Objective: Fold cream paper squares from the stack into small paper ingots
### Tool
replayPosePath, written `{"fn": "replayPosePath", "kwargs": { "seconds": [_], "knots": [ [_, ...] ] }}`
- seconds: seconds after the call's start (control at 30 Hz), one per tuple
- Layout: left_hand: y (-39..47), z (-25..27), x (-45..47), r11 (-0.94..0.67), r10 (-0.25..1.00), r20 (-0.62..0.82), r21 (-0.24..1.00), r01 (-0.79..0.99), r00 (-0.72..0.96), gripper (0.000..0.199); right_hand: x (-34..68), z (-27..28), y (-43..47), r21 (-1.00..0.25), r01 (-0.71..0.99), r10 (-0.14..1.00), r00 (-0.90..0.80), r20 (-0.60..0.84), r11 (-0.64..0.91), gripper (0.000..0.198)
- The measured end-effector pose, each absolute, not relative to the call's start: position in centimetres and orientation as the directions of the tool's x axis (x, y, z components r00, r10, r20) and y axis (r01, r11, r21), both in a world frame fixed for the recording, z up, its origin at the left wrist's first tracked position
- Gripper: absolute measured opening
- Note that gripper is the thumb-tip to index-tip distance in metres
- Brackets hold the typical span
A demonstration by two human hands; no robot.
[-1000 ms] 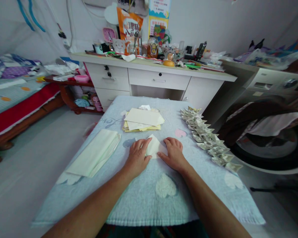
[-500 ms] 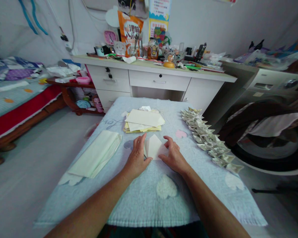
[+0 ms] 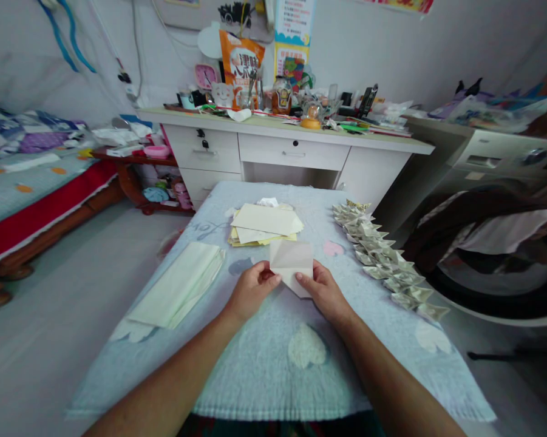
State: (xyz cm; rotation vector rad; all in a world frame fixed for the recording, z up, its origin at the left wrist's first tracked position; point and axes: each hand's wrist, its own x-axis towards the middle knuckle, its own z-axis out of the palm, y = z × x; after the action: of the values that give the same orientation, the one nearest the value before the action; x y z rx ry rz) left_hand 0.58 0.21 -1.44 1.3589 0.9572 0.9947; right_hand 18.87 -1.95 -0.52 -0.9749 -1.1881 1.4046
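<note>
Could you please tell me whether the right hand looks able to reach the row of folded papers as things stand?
Probably yes: only cloth seems to separate the right hand from the row of folded papers, though that hand holds a sheet and might need to let go first.

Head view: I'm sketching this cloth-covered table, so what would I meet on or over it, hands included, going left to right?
Pale folded bundle → left hand → paper between the hands → right hand → clustered folded pieces.
</note>
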Motion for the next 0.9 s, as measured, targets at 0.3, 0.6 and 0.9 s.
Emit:
{"fn": "replayPosePath", "kwargs": {
  "seconds": [0.3,0.6,0.9],
  "knots": [
    [0.0,-0.5,0.4,0.145,0.979,-0.092,0.945,-0.295,0.184,0.021,18.3,0.0,-2.7,-0.992,-0.120,0.924,-0.378,0.065,0.021,0.048],
    [-0.3,-0.5,0.2,-0.011,0.970,0.029,0.997,-0.076,0.241,0.036,19.4,0.6,-2.5,-0.992,-0.123,0.984,-0.177,-0.003,-0.025,0.044],
    [-0.4,-1.2,0.4,-0.217,0.953,0.124,0.916,0.337,0.276,0.019,19.1,-0.8,-2.2,-0.870,0.468,0.988,-0.088,0.129,0.155,0.040]
  ]
}}
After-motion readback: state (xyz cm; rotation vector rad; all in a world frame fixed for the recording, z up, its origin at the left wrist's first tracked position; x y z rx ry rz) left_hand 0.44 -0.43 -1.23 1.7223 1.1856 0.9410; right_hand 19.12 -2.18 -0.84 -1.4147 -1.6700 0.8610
